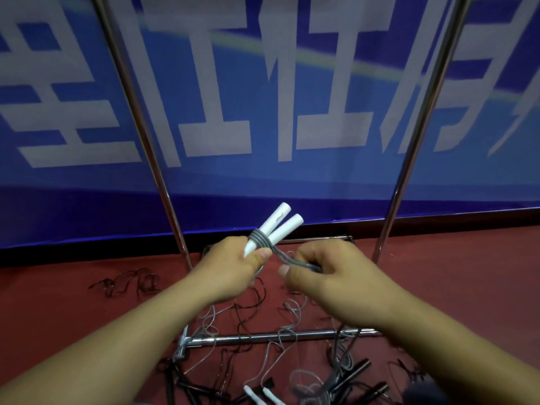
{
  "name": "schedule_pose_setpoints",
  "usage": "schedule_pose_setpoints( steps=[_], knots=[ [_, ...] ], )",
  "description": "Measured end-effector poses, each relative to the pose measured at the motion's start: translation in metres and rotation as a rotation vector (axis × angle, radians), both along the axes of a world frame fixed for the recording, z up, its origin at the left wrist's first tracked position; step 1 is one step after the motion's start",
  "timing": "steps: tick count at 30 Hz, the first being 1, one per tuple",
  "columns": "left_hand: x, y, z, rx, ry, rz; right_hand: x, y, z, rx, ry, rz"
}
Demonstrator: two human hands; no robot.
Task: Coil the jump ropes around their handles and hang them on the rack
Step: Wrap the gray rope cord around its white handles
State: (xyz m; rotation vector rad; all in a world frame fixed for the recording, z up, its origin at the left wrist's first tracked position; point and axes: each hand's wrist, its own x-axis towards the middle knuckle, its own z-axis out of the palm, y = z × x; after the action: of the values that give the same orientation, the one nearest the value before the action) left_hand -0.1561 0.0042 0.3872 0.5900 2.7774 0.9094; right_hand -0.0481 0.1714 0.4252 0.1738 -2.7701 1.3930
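Left hand (233,267) grips the two white handles (277,226) at frame centre, thumb pressing them together. Right hand (327,273) pinches the grey rope (287,260), a few turns already wound on. Rope looks light, limp, likely springy; keep tension. More ropes (292,384) lie tangled on the floor (58,302), lower frame, around the rack (292,336).

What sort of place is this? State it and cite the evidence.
Probably a sports hall or gym: red sports flooring, a big blue banner along the wall, and loose jump ropes around a metal rack.
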Motion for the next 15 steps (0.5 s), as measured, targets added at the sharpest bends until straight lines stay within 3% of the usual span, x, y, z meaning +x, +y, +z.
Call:
schedule_pose_setpoints(
  steps=[6, 10, 15],
  knots=[
    [0.008, 0.005, -0.005, -0.039, -0.160, -0.182, -0.006, 0.014, 0.000, -0.054, 0.109, -0.134],
    [0.016, 0.010, -0.006, -0.156, -0.154, -0.286, -0.006, 0.020, -0.004, 0.094, 0.198, -0.098],
    [0.024, 0.011, -0.009, -0.240, -0.274, -0.396, -0.007, 0.024, -0.008, 0.283, 0.260, -0.017]
  ],
)
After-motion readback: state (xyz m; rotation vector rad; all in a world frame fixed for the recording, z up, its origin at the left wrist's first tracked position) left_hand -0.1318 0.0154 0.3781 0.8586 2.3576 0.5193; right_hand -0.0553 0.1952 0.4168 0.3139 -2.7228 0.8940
